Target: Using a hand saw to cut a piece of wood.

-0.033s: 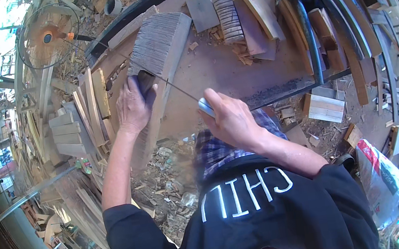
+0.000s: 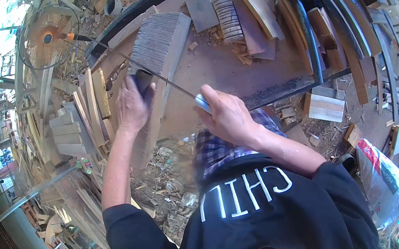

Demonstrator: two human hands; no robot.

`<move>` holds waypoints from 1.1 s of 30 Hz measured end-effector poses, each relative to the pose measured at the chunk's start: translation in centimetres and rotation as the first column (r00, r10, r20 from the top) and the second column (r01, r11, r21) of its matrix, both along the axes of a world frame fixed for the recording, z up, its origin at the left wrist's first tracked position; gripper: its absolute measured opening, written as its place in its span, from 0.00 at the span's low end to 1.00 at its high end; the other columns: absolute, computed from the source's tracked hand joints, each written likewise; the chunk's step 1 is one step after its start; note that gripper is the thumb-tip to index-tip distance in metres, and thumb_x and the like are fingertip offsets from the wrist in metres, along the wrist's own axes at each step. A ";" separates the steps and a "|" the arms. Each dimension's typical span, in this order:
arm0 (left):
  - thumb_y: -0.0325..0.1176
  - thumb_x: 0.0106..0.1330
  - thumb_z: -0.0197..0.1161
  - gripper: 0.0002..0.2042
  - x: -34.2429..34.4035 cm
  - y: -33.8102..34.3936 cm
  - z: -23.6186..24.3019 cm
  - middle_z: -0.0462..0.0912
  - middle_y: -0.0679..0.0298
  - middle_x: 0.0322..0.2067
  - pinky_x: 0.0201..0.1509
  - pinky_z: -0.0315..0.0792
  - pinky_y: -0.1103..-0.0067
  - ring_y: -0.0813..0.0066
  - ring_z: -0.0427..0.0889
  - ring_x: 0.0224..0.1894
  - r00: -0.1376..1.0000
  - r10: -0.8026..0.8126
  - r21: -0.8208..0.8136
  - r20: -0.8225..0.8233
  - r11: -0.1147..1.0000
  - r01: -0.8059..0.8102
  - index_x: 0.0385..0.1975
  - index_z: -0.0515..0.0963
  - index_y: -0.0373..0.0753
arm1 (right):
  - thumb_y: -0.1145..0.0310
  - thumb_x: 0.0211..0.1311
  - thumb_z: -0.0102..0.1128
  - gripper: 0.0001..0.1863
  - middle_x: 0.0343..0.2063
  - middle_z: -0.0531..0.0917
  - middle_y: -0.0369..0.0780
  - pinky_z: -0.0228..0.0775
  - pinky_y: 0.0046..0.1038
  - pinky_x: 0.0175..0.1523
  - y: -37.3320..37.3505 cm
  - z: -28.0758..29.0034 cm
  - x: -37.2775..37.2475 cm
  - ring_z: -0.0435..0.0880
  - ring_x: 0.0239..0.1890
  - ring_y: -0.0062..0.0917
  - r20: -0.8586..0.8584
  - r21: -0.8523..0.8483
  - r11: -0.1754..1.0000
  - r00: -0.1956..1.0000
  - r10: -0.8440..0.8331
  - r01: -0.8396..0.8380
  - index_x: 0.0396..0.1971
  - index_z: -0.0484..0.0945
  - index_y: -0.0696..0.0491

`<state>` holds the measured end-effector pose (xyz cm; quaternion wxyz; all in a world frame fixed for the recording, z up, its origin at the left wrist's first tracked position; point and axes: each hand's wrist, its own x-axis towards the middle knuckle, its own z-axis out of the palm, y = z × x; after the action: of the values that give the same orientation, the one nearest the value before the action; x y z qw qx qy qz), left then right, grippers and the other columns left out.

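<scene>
My right hand [image 2: 229, 118] is closed around the light blue handle of a long, thin metal tool [image 2: 173, 83] that looks like a file. Its slim shaft slants away to the upper left, crossing a thick wooden block [image 2: 159, 36] with rows of grooves cut in its top. My left hand [image 2: 132, 108] grips a small dark piece of wood [image 2: 143, 80] against the near part of that block, thumb on its right side. The shaft passes close by this dark piece; whether they touch, I cannot tell.
The block lies on a low brown worktable [image 2: 192, 74]. Curved wooden pieces [image 2: 257, 9] and a blue clamp bar [image 2: 309, 43] stand at the right. A round fan [image 2: 48, 38] is at the upper left. Wood scraps and a plastic sack [image 2: 382, 175] lie on the floor.
My right hand and the tool have shifted slightly up and left, toward the block. My left hand stays nearly in place with the dark piece.
</scene>
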<state>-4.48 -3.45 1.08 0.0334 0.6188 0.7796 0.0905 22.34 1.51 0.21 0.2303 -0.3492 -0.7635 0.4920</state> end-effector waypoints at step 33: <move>0.47 0.66 0.61 0.24 0.7 0.3 0.0 0.76 0.43 0.44 0.52 0.69 0.53 0.41 0.75 0.48 0.999 0.050 0.014 -0.019 0.999 -0.050 0.50 0.65 0.34 | 0.68 0.64 0.63 0.14 0.30 0.80 0.54 0.74 0.47 0.36 -1.1 -1.1 2.4 0.82 0.33 0.53 -0.068 0.074 0.995 0.996 -0.065 0.070 0.35 0.65 0.56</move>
<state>-3.82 -3.14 1.06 0.0195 0.6002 0.7945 0.0905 24.74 0.39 -0.93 0.2848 -0.3493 -0.7615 0.4658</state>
